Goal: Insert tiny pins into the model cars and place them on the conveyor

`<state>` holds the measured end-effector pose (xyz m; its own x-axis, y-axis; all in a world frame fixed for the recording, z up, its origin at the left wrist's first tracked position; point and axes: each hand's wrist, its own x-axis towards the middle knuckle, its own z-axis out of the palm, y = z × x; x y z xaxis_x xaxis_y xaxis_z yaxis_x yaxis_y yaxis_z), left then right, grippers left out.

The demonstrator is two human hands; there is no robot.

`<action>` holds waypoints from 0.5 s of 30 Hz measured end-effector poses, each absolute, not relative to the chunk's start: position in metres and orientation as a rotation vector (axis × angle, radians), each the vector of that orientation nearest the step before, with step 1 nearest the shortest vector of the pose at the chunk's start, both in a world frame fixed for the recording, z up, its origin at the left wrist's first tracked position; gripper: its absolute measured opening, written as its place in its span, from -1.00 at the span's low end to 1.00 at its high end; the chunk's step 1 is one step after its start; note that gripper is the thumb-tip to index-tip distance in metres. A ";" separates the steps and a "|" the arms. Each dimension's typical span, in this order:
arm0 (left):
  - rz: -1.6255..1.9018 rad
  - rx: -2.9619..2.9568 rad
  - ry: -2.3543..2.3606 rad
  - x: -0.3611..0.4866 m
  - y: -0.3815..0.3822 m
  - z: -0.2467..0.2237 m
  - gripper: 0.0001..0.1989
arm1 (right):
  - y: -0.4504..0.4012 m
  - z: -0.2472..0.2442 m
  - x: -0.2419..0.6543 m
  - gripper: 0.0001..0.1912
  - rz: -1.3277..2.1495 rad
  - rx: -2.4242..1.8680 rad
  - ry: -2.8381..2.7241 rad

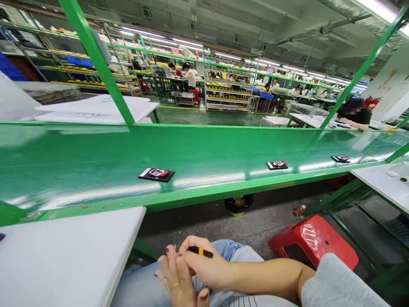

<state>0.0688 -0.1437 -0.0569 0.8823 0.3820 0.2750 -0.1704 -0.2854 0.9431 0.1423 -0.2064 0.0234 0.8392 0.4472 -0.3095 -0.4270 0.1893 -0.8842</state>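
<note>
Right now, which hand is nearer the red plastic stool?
Right. The right hand, holding a black-and-yellow pen-like tool, is left of the red plastic stool; the left hand is farther left, fingers extended.

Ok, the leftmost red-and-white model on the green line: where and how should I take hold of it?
Probably by the black base, not the model: come from above and pinch the near and far long edges. The base lies flat on the green surface and its straight rim is exposed, while the model stands up from it.
</note>
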 end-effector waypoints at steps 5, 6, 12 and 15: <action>0.769 2.099 0.223 0.063 -0.132 -0.084 -0.30 | -0.199 0.035 0.142 -0.50 0.696 -1.169 0.027; 0.775 2.128 0.256 0.063 -0.127 -0.090 -0.32 | -0.198 0.038 0.144 -0.47 0.689 -1.168 0.012; 0.699 2.255 0.513 0.062 -0.102 -0.130 -0.37 | -0.178 0.049 0.153 -0.37 0.653 -1.244 -0.131; 0.689 2.293 0.631 0.055 -0.094 -0.140 -0.54 | -0.156 0.052 0.159 -0.41 0.711 -1.286 -0.214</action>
